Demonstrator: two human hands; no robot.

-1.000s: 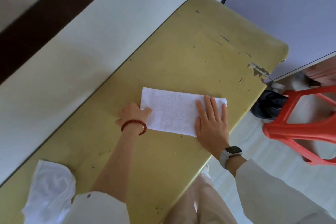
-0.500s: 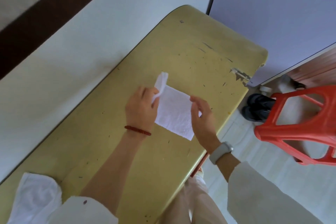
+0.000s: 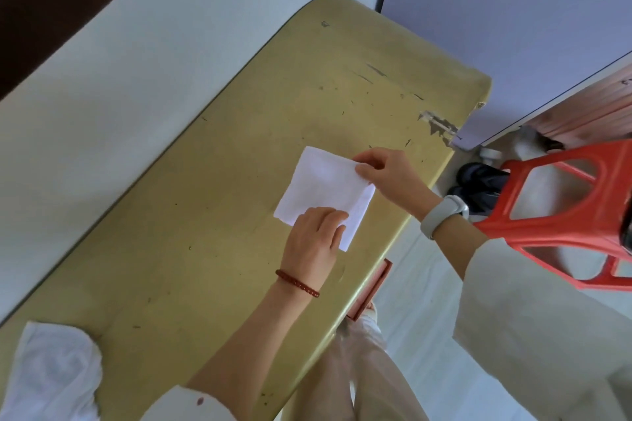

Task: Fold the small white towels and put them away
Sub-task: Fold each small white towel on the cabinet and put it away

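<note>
now folded towel (image 3: 323, 190) flat on table (image 3: 212, 249), corners pointing diagonally; left hand (image 3: 313, 243) presses with loose fingers, right hand (image 3: 390, 174) pinches edge.

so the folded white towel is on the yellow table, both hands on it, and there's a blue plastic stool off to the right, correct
Not quite: the stool is red, not blue, as the head view shows. The rest holds. The folded white towel lies on the yellow table, the left hand rests on its near edge, and the right hand pinches its far right corner.
</note>
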